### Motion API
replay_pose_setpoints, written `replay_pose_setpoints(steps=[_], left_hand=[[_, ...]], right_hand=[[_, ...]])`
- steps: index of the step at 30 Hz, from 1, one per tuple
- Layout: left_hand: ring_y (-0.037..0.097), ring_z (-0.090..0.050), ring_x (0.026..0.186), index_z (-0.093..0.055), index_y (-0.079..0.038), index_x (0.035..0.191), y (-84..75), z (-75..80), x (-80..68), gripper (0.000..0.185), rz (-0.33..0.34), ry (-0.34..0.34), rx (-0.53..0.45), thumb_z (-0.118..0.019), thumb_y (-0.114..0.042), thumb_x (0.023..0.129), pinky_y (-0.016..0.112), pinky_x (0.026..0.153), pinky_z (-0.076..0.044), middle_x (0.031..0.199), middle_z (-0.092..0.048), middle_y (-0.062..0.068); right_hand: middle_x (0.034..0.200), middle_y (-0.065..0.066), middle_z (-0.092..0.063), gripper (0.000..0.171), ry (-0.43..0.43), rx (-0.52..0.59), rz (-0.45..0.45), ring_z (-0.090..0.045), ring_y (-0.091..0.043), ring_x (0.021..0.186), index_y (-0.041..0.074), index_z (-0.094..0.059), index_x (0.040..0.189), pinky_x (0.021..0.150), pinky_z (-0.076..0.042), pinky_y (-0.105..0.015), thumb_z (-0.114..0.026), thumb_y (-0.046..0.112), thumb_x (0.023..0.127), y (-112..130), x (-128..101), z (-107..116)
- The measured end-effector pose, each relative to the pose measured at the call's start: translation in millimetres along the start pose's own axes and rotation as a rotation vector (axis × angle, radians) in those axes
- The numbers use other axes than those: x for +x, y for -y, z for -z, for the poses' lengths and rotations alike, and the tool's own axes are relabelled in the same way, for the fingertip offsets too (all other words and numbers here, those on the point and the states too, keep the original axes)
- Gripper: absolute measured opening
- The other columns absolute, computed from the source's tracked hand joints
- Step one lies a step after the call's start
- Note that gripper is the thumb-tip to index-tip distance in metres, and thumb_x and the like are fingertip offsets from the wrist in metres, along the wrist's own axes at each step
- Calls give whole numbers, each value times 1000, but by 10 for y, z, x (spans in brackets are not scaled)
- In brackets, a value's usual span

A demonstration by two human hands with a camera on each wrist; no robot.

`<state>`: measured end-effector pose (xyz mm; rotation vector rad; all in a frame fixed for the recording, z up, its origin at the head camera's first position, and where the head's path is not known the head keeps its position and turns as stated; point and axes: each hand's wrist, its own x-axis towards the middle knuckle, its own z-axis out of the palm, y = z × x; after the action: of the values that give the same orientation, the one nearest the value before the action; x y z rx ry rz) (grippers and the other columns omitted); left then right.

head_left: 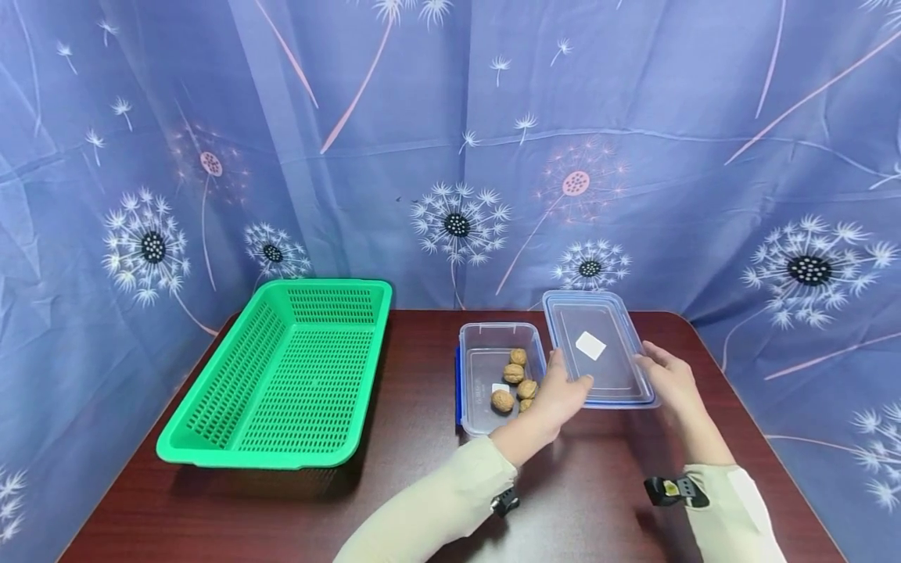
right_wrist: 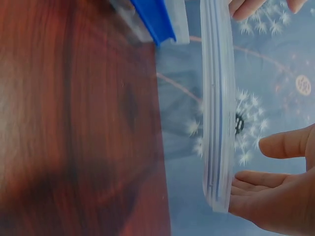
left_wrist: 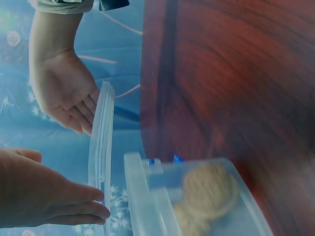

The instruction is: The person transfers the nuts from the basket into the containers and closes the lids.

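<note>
My left hand [head_left: 559, 395] and right hand [head_left: 669, 377] hold clear lid [head_left: 598, 348] by its two sides, flat fingers pressing, lid lifted near back right of desk [head_left: 394, 500]. Open box [head_left: 486, 367] with walnuts [head_left: 517, 379] beside it. Next, I think: line lid over box, lower straight.

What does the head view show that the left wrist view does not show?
Only the head view shows the green perforated plastic basket on the left part of the dark red wooden table, the whole flat face of the clear plastic lid with its white square sticker, and several walnuts.

Only the left wrist view shows the lid edge-on, with straight fingers touching it from both sides.

Both show the clear rectangular plastic container, the left hand and the right hand at opposite edges of the lid, and the blue dandelion cloth.
</note>
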<state>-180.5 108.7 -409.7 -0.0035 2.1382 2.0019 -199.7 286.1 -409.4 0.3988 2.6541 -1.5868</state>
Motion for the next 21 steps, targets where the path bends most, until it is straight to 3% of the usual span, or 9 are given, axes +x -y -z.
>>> replay_pose_setpoints(steps=[7, 11, 14, 18, 21], left_hand=[[34, -23, 142, -21, 1, 151, 11, 293, -54, 71, 9, -5, -21, -58, -12, 92, 48, 116, -19, 154, -25, 22], [37, -28, 138, -18, 1, 152, 29, 459, -90, 72, 13, 9, -57, -57, -12, 92, 51, 114, -23, 153, -25, 26], [39, -23, 140, -15, 2, 152, 38, 585, -123, 74, 16, 21, -72, -56, -11, 92, 53, 115, -19, 154, -21, 26], [38, -16, 142, -11, 3, 152, 29, 756, -165, 74, 6, 32, -79, -55, -10, 93, 54, 115, -14, 155, -16, 27], [38, -37, 129, -9, 4, 152, 18, 869, -193, 75, 6, 46, -89, -54, -10, 94, 53, 108, -31, 152, -22, 30]], right_hand=[[151, -26, -26, 58, 67, 86, 29, -35, -35, 133, -4, -22, 150, 101, -40, -31, -42, 20, 101, 153, -40, -180], [152, -26, -24, 58, 111, 138, 48, -30, -35, 137, -7, -20, 149, 111, -32, -42, -42, 15, 101, 225, -68, -286], [152, -27, -23, 57, 136, 162, 59, -26, -36, 139, -9, -19, 148, 113, -27, -45, -42, 12, 101, 268, -93, -368], [153, -27, -21, 57, 172, 231, 56, -27, -37, 139, -9, -18, 149, 113, -28, -46, -42, 10, 100, 321, -133, -496], [155, -25, -19, 58, 199, 315, 36, -29, -37, 137, -8, -16, 150, 111, -31, -48, -41, 9, 101, 357, -169, -582]])
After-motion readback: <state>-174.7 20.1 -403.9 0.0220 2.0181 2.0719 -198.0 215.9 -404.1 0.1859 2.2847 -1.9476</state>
